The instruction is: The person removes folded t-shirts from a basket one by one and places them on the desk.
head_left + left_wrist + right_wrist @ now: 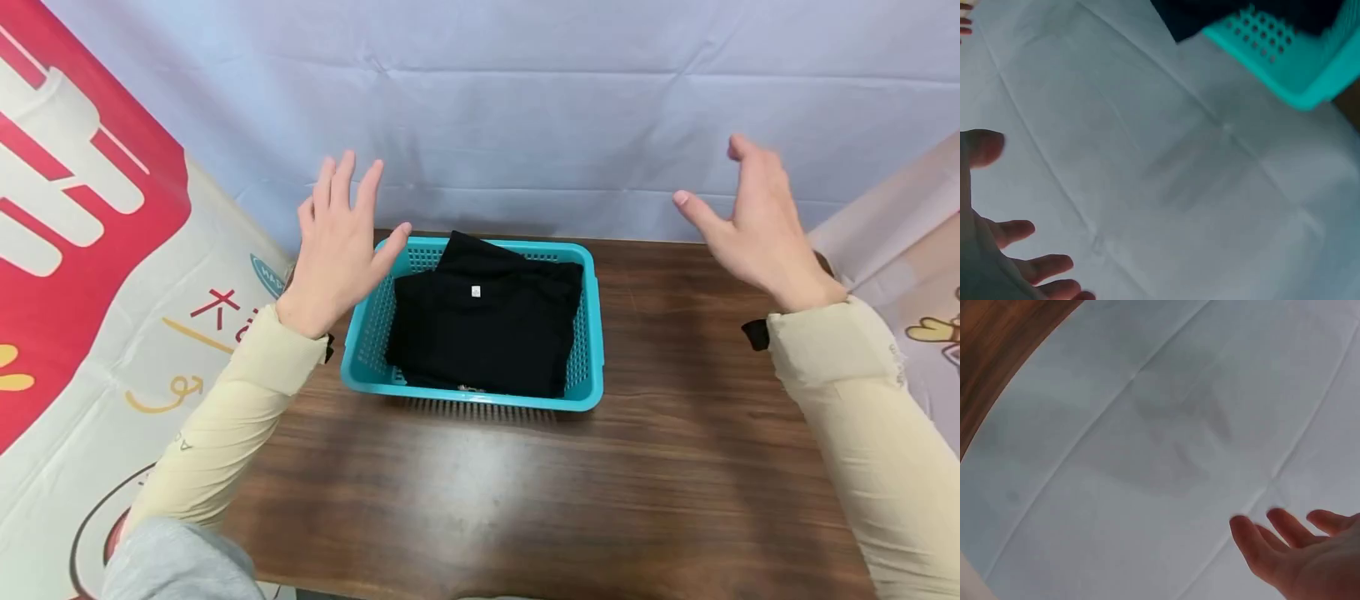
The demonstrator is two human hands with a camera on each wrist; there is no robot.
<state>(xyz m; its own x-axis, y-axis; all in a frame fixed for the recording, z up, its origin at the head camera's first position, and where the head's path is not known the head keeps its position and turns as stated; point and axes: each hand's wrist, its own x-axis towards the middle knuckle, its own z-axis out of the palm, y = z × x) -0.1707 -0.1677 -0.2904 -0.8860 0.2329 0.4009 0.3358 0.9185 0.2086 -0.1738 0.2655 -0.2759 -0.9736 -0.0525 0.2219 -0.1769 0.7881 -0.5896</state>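
Folded black clothing (487,329) with a small white neck label lies in a turquoise plastic basket (472,400) with perforated walls. One dark corner of it stands over the basket's back rim. My left hand (337,242) is raised in the air at the basket's left, fingers spread, holding nothing. Well off to the basket's right, my right hand (765,217) is also up in the air, thumb apart from the fingers and nothing in it. In the left wrist view, the basket's corner (1304,94) shows at the upper right, away from the fingers (1047,265).
The basket stands toward the back of a dark brown wooden table (465,500). A pale cloth backdrop (525,125) hangs behind it. To the left is a printed red and white sheet (165,292); another printed sheet (915,275) hangs at the right.
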